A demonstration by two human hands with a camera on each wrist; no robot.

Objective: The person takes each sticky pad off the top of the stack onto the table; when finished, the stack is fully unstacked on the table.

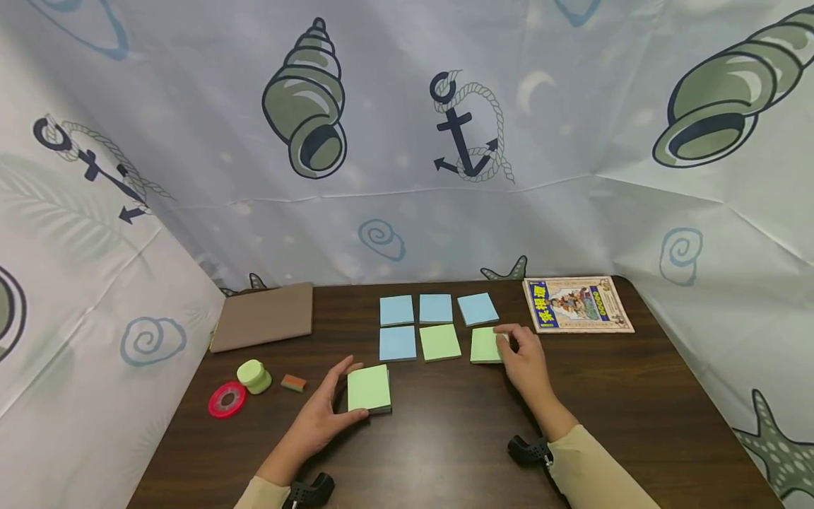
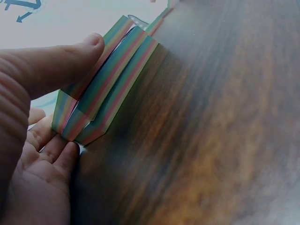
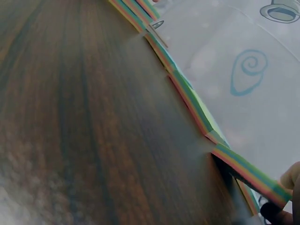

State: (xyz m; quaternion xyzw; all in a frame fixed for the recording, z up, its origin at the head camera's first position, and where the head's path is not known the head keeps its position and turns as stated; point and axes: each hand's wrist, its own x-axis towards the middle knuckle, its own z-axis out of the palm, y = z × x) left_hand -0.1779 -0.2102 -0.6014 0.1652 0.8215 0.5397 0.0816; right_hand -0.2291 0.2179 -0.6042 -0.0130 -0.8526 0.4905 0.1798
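A stack of sticky note pads, pale green on top, sits between the thumb and fingers of my left hand. Seen from the left wrist, the stacked pads show rainbow-striped edges, with the thumb along one side and fingertips at the near end. My right hand pinches a green sticky note pad by its right side, at the right end of the front row. That pad looks tilted in the right wrist view, a dark gap under its edge. Left of it lies another green pad.
Blue pads form the back row, and one more blue pad is front left. A comic book lies back right. On the left are a brown folder, green container, red tape roll and small orange-green block.
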